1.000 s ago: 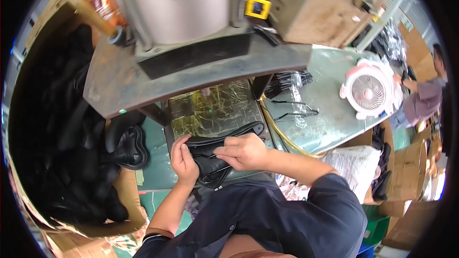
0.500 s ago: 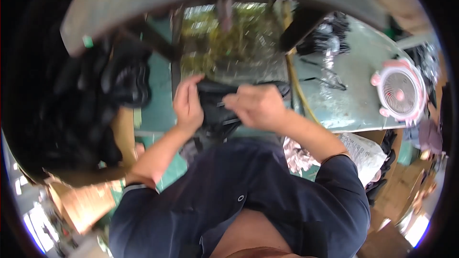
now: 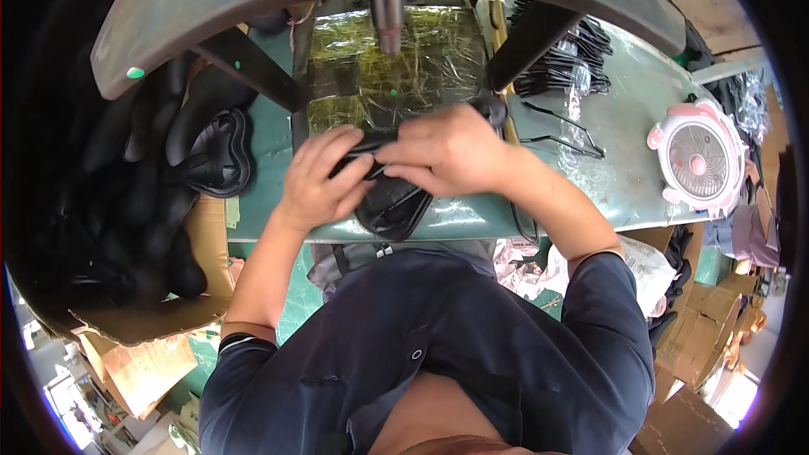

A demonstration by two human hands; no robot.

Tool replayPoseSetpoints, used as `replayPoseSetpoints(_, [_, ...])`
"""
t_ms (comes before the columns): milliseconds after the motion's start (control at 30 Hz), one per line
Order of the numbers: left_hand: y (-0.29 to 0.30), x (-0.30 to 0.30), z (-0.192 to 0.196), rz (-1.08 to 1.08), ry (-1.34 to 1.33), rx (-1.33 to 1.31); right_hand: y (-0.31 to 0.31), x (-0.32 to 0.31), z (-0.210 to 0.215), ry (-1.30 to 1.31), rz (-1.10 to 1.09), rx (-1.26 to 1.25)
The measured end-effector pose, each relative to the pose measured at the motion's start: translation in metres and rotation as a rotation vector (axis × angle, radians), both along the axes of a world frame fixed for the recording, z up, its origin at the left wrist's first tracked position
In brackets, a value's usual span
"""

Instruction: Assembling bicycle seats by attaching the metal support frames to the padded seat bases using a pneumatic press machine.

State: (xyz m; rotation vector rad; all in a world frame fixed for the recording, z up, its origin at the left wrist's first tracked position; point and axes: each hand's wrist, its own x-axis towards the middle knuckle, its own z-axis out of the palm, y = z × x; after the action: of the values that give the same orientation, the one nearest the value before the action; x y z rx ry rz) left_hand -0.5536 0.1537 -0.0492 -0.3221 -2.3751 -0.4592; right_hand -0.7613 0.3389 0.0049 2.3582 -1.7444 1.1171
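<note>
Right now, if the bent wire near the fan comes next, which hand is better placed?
Probably the right hand: the bent wire lies on its side of the bench, farther from the left hand. Both hands touch the black piece, so the right must first let go.

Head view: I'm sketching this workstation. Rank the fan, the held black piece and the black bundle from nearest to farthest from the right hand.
1. Black piece: at the right hand
2. Black bundle: up and right
3. Fan: far right
</note>
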Motion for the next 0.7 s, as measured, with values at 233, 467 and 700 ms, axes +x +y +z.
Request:
replayPoseSetpoints(233, [0.043, -0.023, 0.002, 0.585, -0.041, 0.229, 0.002, 0.042, -0.019, -0.158, -0.704, 0.129])
replayPoseSetpoints(467, [0.038, -0.066, -0.007, 0.480, 0.017, 0.275, -0.014, 0.022, -0.049, -0.168, -0.817, -0.041])
replayPoseSetpoints(700, [0.027, -0.093, -0.014, 0.505, 0.123, 0.200, -0.031, -0.007, -0.055, -0.210, -0.790, -0.145])
